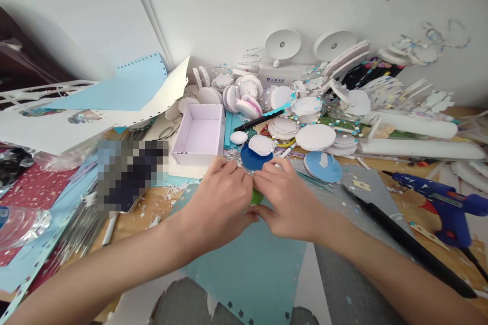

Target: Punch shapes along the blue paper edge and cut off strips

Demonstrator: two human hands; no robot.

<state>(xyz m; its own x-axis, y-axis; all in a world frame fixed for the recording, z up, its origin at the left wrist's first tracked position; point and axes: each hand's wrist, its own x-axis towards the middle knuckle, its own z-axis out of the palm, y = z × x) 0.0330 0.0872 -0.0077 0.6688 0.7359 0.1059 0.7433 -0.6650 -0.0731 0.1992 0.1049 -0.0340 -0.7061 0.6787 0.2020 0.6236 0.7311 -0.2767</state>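
Note:
Both my hands meet over the middle of the table, closed around a small green paper punch [257,196]. Fingers hide most of the punch. My left hand [224,198] wraps it from the left with knuckles up, and my right hand [284,200] grips from the right, thumb below. Under them lies a light blue paper sheet [251,264], its top part covered by the hands. Small flower-shaped holes run along the sheet's near edge. Beneath it is a white sheet [316,284] with torn cut-outs, on a grey cutting mat [343,264].
A lilac open box [200,134] stands beyond my left hand. Several white foam discs [315,137] are piled along the wall. To the right lie a black-handled knife [404,236] and a blue glue gun [446,200]. Wire bundles [76,238] and a plastic bottle [25,226] are at left.

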